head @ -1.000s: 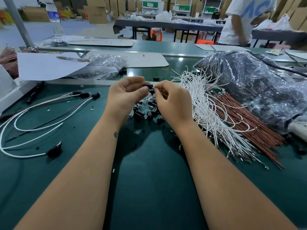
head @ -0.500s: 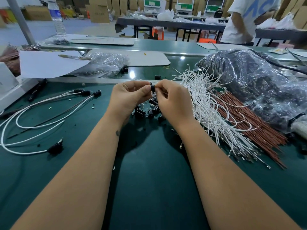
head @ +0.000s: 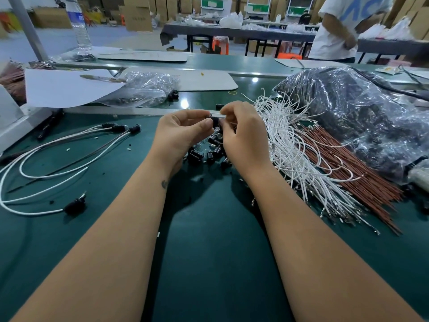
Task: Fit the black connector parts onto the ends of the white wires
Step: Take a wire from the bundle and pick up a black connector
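Right now your left hand [head: 183, 133] and right hand [head: 241, 133] are both pinching one small black plastic connector part [head: 214, 120] above the loose black pile [head: 210, 152] on the green desk [head: 209, 252].

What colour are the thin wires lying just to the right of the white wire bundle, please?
Reddish-brown wires, seen in the head view.

Bare green surface [head: 209, 252] lies open near the body. Loose connectors [head: 209, 152] crowd under the hands, white wires [head: 292, 145] and a bag [head: 362, 117] block right, finished wires [head: 46, 159] sprawl left.
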